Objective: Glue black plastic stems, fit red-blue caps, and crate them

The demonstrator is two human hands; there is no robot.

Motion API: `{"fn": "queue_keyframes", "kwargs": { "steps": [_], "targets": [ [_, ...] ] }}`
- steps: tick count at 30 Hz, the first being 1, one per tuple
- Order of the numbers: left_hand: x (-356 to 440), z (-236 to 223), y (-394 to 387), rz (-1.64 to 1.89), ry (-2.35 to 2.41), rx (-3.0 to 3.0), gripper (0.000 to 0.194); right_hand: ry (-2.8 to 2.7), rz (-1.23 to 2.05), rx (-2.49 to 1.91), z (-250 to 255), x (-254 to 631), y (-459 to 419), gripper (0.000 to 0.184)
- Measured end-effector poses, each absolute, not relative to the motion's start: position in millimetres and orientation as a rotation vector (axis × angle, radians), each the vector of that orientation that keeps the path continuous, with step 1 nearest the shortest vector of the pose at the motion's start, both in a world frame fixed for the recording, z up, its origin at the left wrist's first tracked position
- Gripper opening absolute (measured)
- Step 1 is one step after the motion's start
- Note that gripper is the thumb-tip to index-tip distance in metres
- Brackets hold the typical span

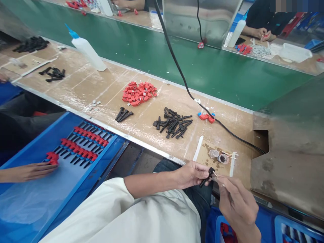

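Observation:
At the near edge of the table, my left hand pinches a small black plastic part with a stem and a wider head. My right hand is closed on a thin pale stick, perhaps a cotton swab, its tip against the black part's head. Just beyond my hands stand two small cups; the nearer one holds dark liquid, the other cup looks clear. More thin sticks lie beside them. A heap of similar black parts lies further left.
Red parts are piled mid-table near a white squeeze bottle. A black cable hangs across to the metal box at right. A co-worker's hand touches red parts in a blue tray. Beyond runs a green belt.

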State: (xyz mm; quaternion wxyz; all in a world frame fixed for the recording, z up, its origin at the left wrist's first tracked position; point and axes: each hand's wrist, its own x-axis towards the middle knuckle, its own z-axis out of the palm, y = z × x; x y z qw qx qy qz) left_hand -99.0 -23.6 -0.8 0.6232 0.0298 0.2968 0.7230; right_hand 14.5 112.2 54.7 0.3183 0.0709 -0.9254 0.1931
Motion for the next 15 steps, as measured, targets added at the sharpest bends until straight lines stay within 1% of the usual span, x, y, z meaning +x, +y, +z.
{"fn": "queue_keyframes", "kwargs": {
  "steps": [4, 9, 11, 15],
  "targets": [
    [-101, 1, -26, 1.614, 0.517, -0.022, 0.051, -2.261, 0.802, -0.094, 53, 26, 116, 0.033],
    [-103, 0, -27, 1.552, 0.407, 0.014, 0.048, -1.960, 1.159, -0.407, 65, 33, 107, 0.016],
    [-103, -1, -27, 1.545, 0.391, 0.036, 0.048, -1.857, 1.201, -0.473, 69, 32, 105, 0.013],
    [-103, -2, -27, 1.528, 0.408, 0.030, 0.048, -1.804, 1.109, -0.643, 66, 24, 113, 0.012]
  ]
}}
